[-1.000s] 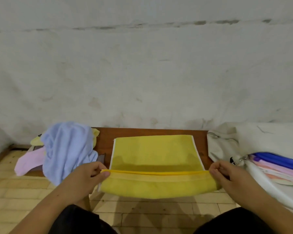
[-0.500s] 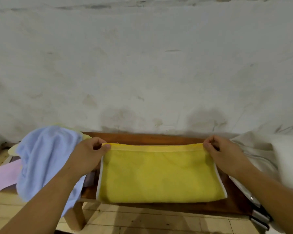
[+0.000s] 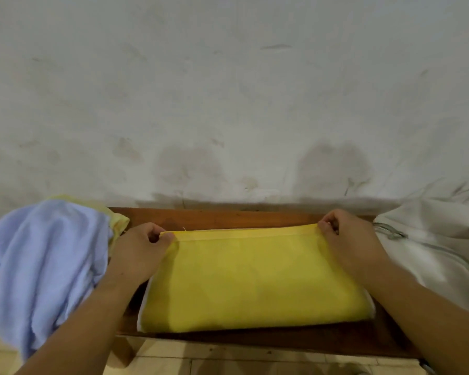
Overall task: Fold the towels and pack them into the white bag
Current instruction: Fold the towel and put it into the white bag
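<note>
**Figure: Yellow towel, hem pinched**

Our left grip (image 3: 142, 249) and right grip (image 3: 348, 240) each pinch a far corner of the yellow towel (image 3: 255, 282), fingers curled on its hem. We judge it light, limp terry, best held by its corners. It lies flat on the wooden surface (image 3: 228, 217). The white bag (image 3: 433, 247) is at three o'clock, the blue towel (image 3: 44, 255) at nine.

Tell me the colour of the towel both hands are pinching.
Yellow towel, with a thin white edge at its sides; the head view shows it.
</note>
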